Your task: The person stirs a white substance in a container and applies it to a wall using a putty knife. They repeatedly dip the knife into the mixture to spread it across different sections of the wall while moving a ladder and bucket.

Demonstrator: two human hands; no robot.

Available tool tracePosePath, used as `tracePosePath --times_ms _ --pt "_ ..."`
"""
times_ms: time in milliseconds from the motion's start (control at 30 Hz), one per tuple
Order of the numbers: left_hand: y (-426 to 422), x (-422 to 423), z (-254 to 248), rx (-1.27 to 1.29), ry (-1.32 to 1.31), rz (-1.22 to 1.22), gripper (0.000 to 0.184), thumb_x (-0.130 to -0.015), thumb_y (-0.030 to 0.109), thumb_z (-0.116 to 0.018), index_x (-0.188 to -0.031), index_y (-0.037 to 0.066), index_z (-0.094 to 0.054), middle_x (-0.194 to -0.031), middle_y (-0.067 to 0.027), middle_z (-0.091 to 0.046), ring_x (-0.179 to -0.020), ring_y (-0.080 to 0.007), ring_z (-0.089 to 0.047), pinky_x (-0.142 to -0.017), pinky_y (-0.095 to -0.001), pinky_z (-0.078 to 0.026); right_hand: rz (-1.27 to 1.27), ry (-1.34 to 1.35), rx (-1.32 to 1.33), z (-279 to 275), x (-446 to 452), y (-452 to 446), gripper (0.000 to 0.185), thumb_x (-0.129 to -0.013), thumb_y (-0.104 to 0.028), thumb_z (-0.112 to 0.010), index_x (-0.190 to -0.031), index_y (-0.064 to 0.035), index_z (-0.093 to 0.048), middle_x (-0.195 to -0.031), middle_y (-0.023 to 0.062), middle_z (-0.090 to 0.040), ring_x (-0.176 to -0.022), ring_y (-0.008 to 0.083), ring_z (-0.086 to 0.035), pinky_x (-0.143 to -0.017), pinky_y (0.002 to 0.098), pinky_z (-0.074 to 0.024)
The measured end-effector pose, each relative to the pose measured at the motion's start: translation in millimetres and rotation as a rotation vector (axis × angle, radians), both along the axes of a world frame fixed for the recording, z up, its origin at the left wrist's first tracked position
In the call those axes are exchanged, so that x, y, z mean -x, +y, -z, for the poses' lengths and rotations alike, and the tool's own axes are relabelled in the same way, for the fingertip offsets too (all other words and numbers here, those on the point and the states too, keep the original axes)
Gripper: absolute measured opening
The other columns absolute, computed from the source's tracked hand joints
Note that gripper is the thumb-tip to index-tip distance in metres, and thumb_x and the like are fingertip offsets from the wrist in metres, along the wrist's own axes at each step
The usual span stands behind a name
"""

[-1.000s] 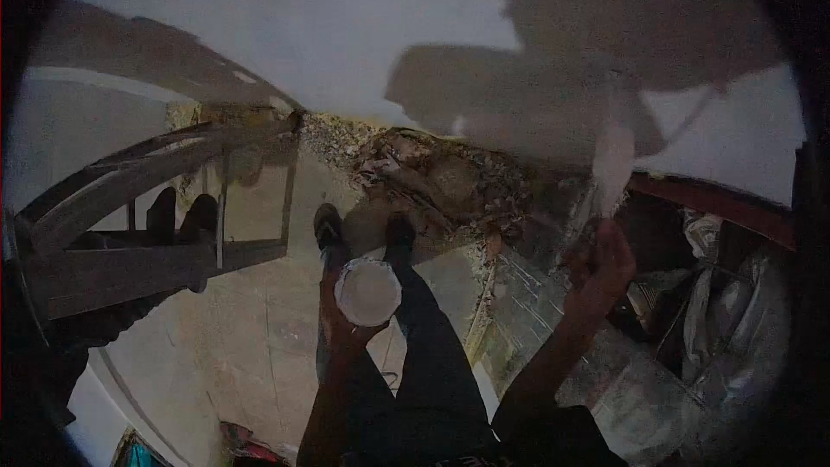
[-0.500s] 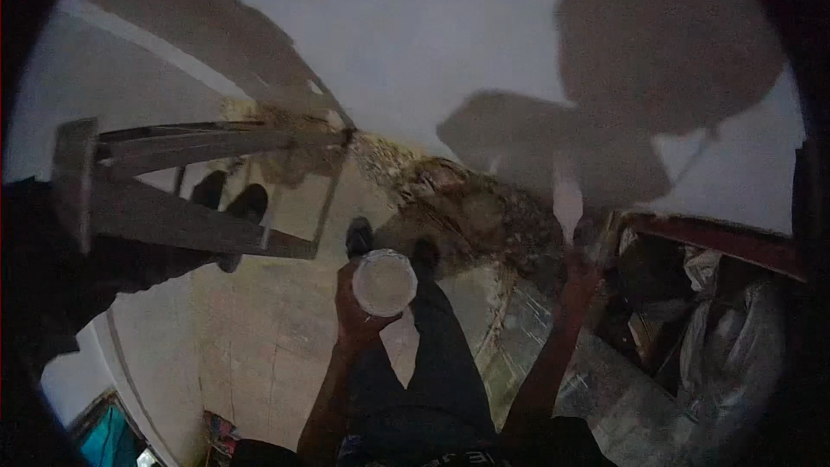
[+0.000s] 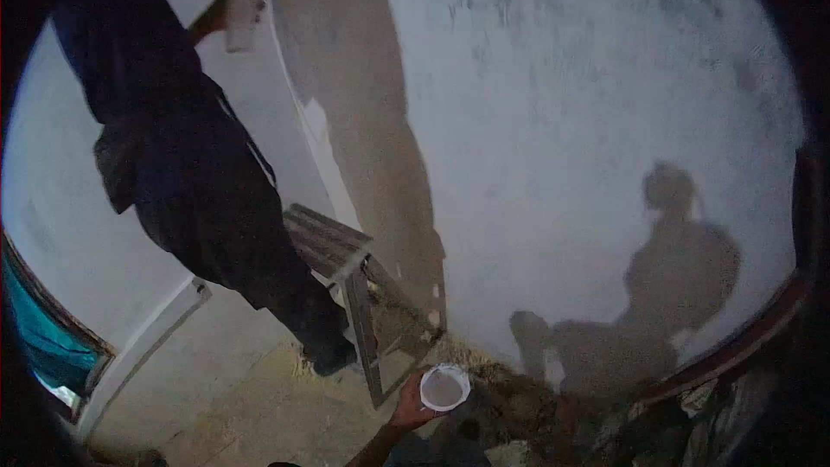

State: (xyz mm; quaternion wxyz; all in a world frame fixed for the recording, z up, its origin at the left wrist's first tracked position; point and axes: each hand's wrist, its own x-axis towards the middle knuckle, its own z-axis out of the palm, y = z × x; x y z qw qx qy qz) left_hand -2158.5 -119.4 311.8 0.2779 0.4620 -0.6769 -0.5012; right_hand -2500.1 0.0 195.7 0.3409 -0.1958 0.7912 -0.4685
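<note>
My left hand [image 3: 411, 405] grips the side of a small round white tub [image 3: 444, 387] at the bottom centre, with its open top facing up. Pale greyish-white material shows inside the tub. Low on the right, against the dark debris, a dim reddish shape looks like my right hand [image 3: 567, 413]. Its fingers and anything in them are too dark and blurred to make out. Beyond the tub stands a wooden bench [image 3: 328, 238] with a slatted top.
A co-worker in dark clothes [image 3: 216, 182] stands by the bench on the left, a pale object [image 3: 245, 22] in one hand. Shadows fall across the white wall [image 3: 536, 121]. Rubble [image 3: 510, 398] lies along its base. Teal cloth [image 3: 52, 329] hangs at far left.
My view has tilted up towards the wall and the co-worker. The tub, still in my left hand, now appears lower in view. My right arm has mostly dropped out of sight.
</note>
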Motion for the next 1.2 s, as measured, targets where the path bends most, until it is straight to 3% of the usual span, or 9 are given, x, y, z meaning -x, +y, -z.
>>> tracePosePath --times_ms 33,100,233,733,1200 --pt "9.7 13.0 -5.9 -0.014 0.273 0.01 0.1 -0.064 0.04 -0.089 -0.139 0.007 -0.032 -0.132 -0.0167 -0.047 -0.127 -0.0329 -0.047 -0.102 -0.0489 -0.041 -0.001 -0.014 0.012 -14.5 4.6 3.1 0.048 -0.093 -0.038 -0.057 -0.127 -0.0038 -0.054 -0.119 0.0144 -0.057 -0.106 0.028 -0.056 -0.091 0.0424 -0.0459" --pt "32.3 -11.4 -7.7 0.003 0.577 0.043 0.098 -0.065 0.042 -0.088 -0.139 0.007 -0.033 -0.131 -0.0164 -0.047 -0.127 -0.0328 -0.047 -0.103 -0.0489 -0.041 -0.005 -0.032 0.059 -45.4 -14.2 5.5 0.049 -0.093 -0.038 -0.057 -0.128 -0.0039 -0.053 -0.12 0.0143 -0.056 -0.107 0.0281 -0.055 -0.091 0.0426 -0.0458" --pt "65.5 -40.0 -53.4 0.122 0.177 -0.003 0.089 -0.062 0.037 -0.09 -0.13 0.005 -0.042 -0.126 -0.0157 -0.051 -0.122 -0.0318 -0.05 -0.099 -0.0456 -0.044 -0.016 -0.061 0.144 -96.4 -37.9 14.0 0.051 -0.093 -0.038 -0.058 -0.13 -0.0039 -0.051 -0.122 0.0142 -0.054 -0.108 0.0282 -0.054 -0.091 0.0431 -0.0454" --pt "94.4 -198.7 -99.4 0.168 0.281 -0.108 0.089 -0.061 0.037 -0.09 -0.129 0.004 -0.043 -0.124 -0.0154 -0.052 -0.119 -0.0312 -0.052 -0.098 -0.0449 -0.044 0.039 -0.096 0.281 -167.9 -166.8 49.7 0.058 -0.092 -0.04 -0.058 -0.135 -0.0043 -0.043 -0.13 0.0136 -0.046 -0.115 0.0285 -0.048 -0.094 0.045 -0.0439" --pt "136.2 -236.4 -93.0 0.194 0.31 -0.09 0.09 -0.06 0.037 -0.091 -0.128 0.003 -0.044 -0.123 -0.0151 -0.053 -0.118 -0.0307 -0.053 -0.097 -0.0443 -0.045 0.09 -0.135 0.333 -159.8 -211.6 107.6 0.066 -0.091 -0.041 -0.059 -0.14 -0.0046 -0.035 -0.137 0.0131 -0.039 -0.121 0.0289 -0.043 -0.096 0.0467 -0.0425"
